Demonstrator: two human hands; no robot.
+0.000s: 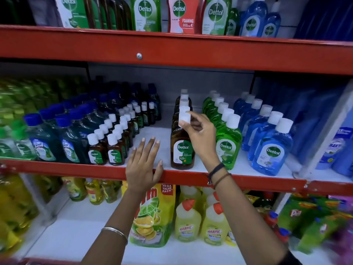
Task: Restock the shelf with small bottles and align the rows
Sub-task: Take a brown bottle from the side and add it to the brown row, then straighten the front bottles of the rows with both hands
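Note:
Small brown Dettol bottles (114, 150) with white caps stand in two rows on the middle shelf (248, 180), left of centre. A row of larger brown Dettol bottles (182, 150) runs back from the shelf front. My right hand (200, 138) pinches the white cap of the front large brown bottle with thumb and fingers. My left hand (143, 165) rests flat with fingers spread on the shelf's red front edge, in the bare gap between the small rows and the large row. It holds nothing.
Green Dettol bottles (227, 144) and blue ones (271, 148) stand in rows right of the brown row. Dark blue-capped bottles (66, 144) fill the left side. Yellow Harpic bottles (188, 222) and a Vim pouch (152, 215) sit on the shelf below.

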